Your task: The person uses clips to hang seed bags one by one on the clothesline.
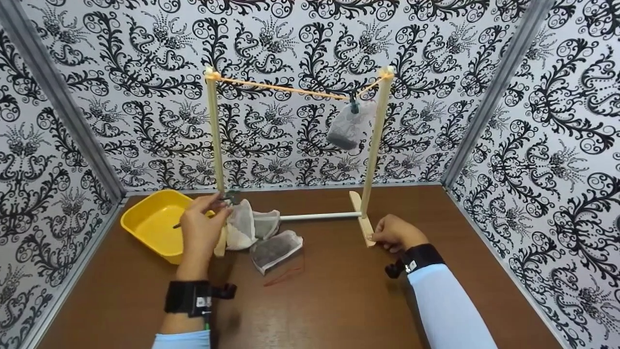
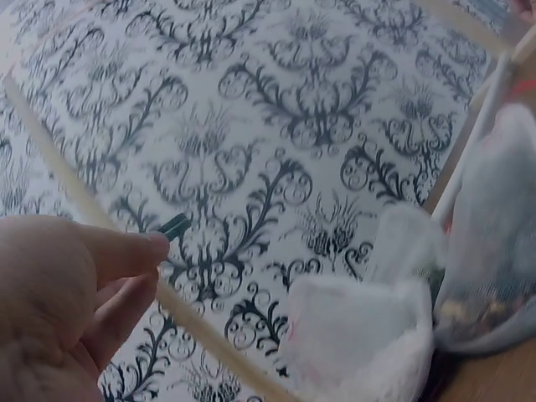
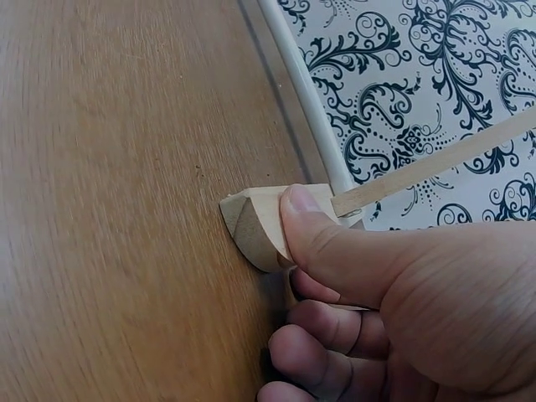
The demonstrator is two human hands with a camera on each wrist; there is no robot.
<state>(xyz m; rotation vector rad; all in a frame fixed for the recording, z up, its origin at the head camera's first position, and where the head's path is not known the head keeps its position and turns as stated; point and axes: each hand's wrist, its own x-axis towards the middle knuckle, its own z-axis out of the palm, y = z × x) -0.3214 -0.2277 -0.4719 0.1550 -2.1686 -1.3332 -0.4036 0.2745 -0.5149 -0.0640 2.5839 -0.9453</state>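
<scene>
My left hand (image 1: 201, 228) is raised beside the stand's left post and pinches a small dark green clothespin (image 2: 174, 226) between thumb and fingers. With my right hand (image 1: 397, 232) I grip the front end of the stand's right wooden foot (image 3: 266, 219), thumb on top of it. An orange string (image 1: 286, 88) runs between the tops of the two wooden posts and sags to the right. From it a mesh drawstring bag (image 1: 345, 128) with dark contents hangs by another green clothespin (image 1: 354, 103). Several filled pouches lie by the left post, a dark-filled one (image 1: 276, 251) nearest me.
A yellow basin (image 1: 150, 223) stands at the left, partly behind my left hand. A white rod (image 1: 319, 216) joins the stand's feet low down. Red drawstring (image 1: 286, 278) trails over the brown table (image 1: 310, 310). Patterned walls close in the back and sides.
</scene>
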